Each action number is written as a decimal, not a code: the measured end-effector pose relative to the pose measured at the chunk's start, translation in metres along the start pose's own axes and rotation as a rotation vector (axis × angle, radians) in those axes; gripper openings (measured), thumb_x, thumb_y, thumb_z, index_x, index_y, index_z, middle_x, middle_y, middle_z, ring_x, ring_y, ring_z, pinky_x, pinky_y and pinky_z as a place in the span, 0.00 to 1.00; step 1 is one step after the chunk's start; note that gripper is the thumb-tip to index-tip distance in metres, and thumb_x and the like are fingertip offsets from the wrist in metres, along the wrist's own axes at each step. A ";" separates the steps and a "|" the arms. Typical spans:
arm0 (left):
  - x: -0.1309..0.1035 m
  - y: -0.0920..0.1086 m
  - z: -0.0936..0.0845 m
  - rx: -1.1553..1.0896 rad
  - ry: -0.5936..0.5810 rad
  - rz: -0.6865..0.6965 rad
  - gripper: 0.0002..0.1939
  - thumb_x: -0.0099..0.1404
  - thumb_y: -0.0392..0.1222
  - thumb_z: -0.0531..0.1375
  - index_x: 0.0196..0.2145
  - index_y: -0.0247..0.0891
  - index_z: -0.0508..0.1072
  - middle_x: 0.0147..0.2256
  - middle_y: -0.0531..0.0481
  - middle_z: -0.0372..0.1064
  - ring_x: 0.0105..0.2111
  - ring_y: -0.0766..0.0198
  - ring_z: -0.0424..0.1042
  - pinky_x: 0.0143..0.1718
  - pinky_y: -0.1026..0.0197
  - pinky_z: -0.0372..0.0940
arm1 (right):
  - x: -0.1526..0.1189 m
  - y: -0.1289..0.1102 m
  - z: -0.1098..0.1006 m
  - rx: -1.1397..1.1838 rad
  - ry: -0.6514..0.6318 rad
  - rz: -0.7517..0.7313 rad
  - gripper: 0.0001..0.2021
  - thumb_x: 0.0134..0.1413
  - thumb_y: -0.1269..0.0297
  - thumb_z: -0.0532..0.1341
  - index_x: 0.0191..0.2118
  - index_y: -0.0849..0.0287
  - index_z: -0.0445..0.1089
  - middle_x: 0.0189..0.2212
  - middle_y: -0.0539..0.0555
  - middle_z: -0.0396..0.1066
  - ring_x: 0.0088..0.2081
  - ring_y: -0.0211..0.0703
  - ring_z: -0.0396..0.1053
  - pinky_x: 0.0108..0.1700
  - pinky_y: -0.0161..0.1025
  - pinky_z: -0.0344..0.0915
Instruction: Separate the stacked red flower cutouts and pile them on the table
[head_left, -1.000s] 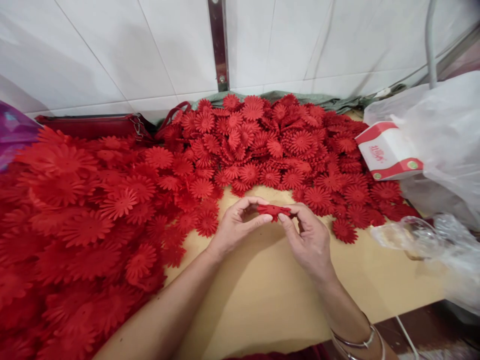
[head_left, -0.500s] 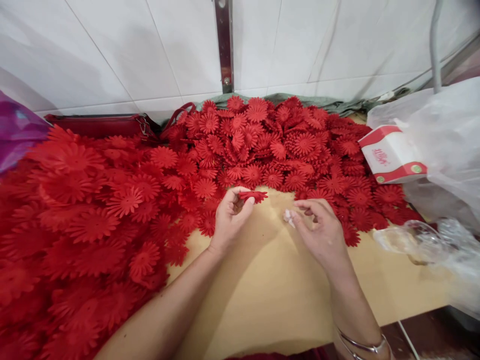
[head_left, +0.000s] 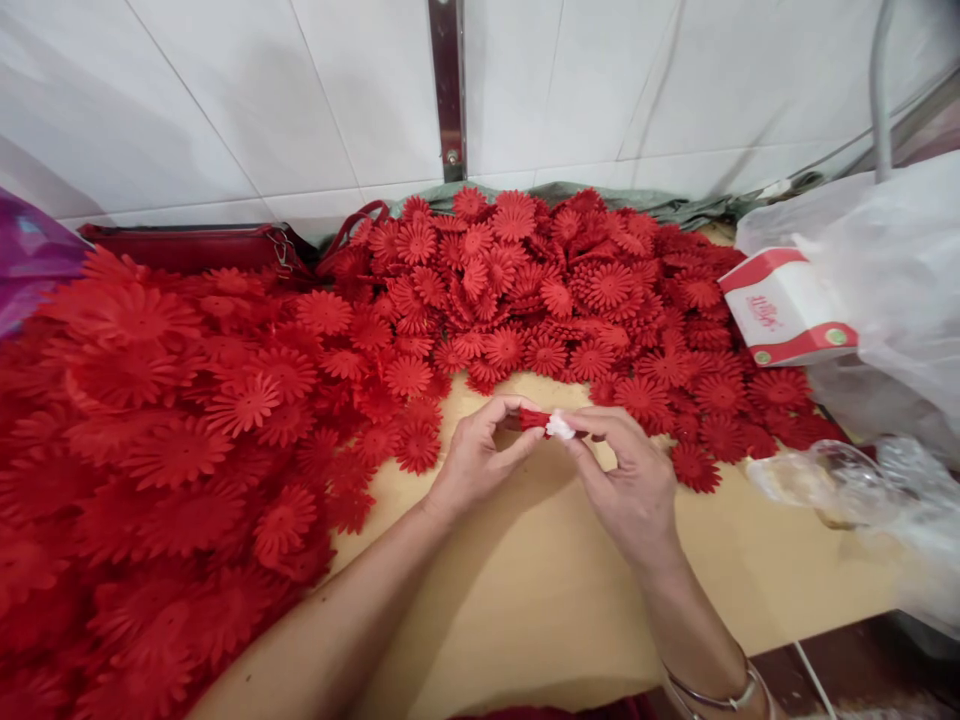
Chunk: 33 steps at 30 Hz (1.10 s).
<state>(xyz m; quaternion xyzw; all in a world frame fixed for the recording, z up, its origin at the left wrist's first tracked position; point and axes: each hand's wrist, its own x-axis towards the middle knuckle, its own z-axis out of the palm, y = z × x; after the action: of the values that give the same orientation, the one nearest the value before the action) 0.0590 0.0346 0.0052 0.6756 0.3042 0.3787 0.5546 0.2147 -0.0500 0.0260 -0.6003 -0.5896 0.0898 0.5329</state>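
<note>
Red flower (head_left: 533, 421) pinched in fingers of left hand (head_left: 474, 455), knobbly white piece (head_left: 559, 425) pinched beside it in right hand (head_left: 634, 480), over smooth tabletop (head_left: 510, 590), frilly blooms (head_left: 556, 297) heaped along its back edge

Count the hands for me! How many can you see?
2: the left hand, pinching a red flower piece, and the right hand beside it, pinching a small white piece. No other hands show.

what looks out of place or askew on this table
Nothing looks clearly spilled or damaged. A red handbag seems out of place, a personal item partly hidden behind heaped red flower-shaped pieces. The red-and-white box also looks tilted, beside a plastic bag.
</note>
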 end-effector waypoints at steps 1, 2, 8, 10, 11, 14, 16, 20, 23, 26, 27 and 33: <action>0.000 -0.001 0.000 -0.017 -0.003 -0.014 0.11 0.66 0.43 0.64 0.44 0.36 0.73 0.41 0.44 0.77 0.41 0.62 0.76 0.46 0.61 0.68 | -0.001 0.000 0.001 -0.004 -0.013 -0.011 0.07 0.62 0.69 0.63 0.43 0.52 0.75 0.40 0.52 0.76 0.42 0.43 0.74 0.47 0.45 0.71; -0.001 -0.001 0.000 -0.031 -0.003 -0.026 0.11 0.66 0.43 0.64 0.44 0.36 0.73 0.41 0.44 0.77 0.41 0.62 0.76 0.46 0.61 0.68 | -0.001 0.000 0.001 -0.004 0.006 -0.011 0.07 0.62 0.70 0.63 0.44 0.53 0.75 0.40 0.52 0.76 0.42 0.43 0.74 0.47 0.45 0.71; 0.000 0.000 -0.001 0.009 0.015 0.000 0.11 0.66 0.43 0.65 0.44 0.36 0.74 0.41 0.45 0.78 0.40 0.61 0.76 0.47 0.60 0.69 | 0.001 0.007 -0.002 -0.011 0.059 -0.004 0.10 0.62 0.72 0.63 0.46 0.53 0.76 0.41 0.53 0.75 0.44 0.43 0.73 0.48 0.45 0.71; 0.000 0.002 -0.001 0.024 0.004 0.020 0.11 0.66 0.43 0.65 0.44 0.36 0.75 0.41 0.45 0.78 0.40 0.61 0.76 0.47 0.60 0.69 | 0.002 0.008 -0.003 -0.022 -0.006 -0.006 0.11 0.63 0.73 0.62 0.47 0.52 0.76 0.41 0.53 0.75 0.45 0.42 0.73 0.49 0.44 0.72; 0.000 0.003 -0.001 0.029 -0.003 0.031 0.10 0.66 0.43 0.65 0.44 0.36 0.75 0.40 0.46 0.78 0.40 0.62 0.76 0.47 0.60 0.69 | 0.002 0.008 -0.003 -0.033 0.013 -0.006 0.11 0.63 0.73 0.62 0.47 0.52 0.76 0.42 0.53 0.75 0.46 0.43 0.73 0.49 0.44 0.72; 0.000 0.002 -0.001 0.045 -0.037 0.067 0.10 0.66 0.42 0.65 0.44 0.36 0.75 0.41 0.46 0.78 0.41 0.62 0.77 0.47 0.61 0.69 | 0.002 0.007 -0.003 -0.059 0.103 -0.017 0.12 0.63 0.72 0.62 0.48 0.51 0.76 0.43 0.53 0.74 0.47 0.43 0.72 0.51 0.44 0.71; -0.001 0.001 0.000 0.068 -0.067 0.080 0.11 0.67 0.41 0.64 0.45 0.36 0.75 0.41 0.45 0.78 0.41 0.62 0.77 0.48 0.60 0.69 | 0.002 0.006 -0.002 -0.051 0.033 -0.036 0.12 0.64 0.73 0.61 0.49 0.52 0.75 0.44 0.54 0.74 0.47 0.43 0.73 0.51 0.44 0.71; -0.001 -0.003 0.001 0.057 -0.071 0.075 0.11 0.67 0.42 0.64 0.45 0.36 0.74 0.41 0.45 0.78 0.41 0.62 0.76 0.48 0.59 0.69 | 0.002 0.005 -0.003 -0.068 0.010 -0.013 0.12 0.65 0.72 0.59 0.48 0.52 0.75 0.43 0.54 0.74 0.48 0.44 0.73 0.52 0.44 0.70; 0.000 -0.005 0.000 0.004 -0.029 0.071 0.11 0.66 0.42 0.65 0.45 0.37 0.73 0.43 0.45 0.76 0.44 0.62 0.76 0.50 0.59 0.68 | 0.002 0.010 -0.006 -0.131 0.124 0.048 0.11 0.65 0.70 0.59 0.49 0.54 0.74 0.44 0.55 0.74 0.48 0.46 0.72 0.51 0.46 0.69; 0.002 -0.006 -0.001 -0.086 0.019 0.025 0.13 0.65 0.42 0.66 0.46 0.38 0.71 0.45 0.45 0.75 0.45 0.63 0.75 0.51 0.60 0.67 | 0.001 0.024 -0.008 -0.230 0.052 0.135 0.10 0.62 0.70 0.58 0.46 0.56 0.75 0.42 0.56 0.73 0.44 0.49 0.72 0.46 0.48 0.69; 0.003 -0.006 -0.001 -0.118 0.029 0.002 0.14 0.65 0.42 0.66 0.46 0.38 0.70 0.44 0.45 0.75 0.44 0.63 0.75 0.50 0.60 0.67 | 0.000 0.028 -0.008 -0.268 -0.003 0.159 0.10 0.61 0.71 0.58 0.44 0.56 0.75 0.40 0.57 0.74 0.43 0.50 0.71 0.45 0.50 0.69; 0.004 -0.002 -0.001 -0.234 0.048 -0.066 0.19 0.61 0.44 0.70 0.45 0.38 0.68 0.43 0.46 0.75 0.44 0.63 0.75 0.50 0.59 0.67 | -0.002 0.025 -0.005 -0.389 -0.011 0.057 0.12 0.62 0.71 0.57 0.45 0.57 0.76 0.43 0.59 0.71 0.46 0.53 0.68 0.50 0.54 0.66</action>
<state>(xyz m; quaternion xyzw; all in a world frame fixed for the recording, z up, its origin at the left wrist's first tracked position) 0.0605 0.0389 0.0045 0.5867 0.2929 0.4092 0.6345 0.2333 -0.0474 0.0084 -0.7079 -0.5816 -0.0076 0.4006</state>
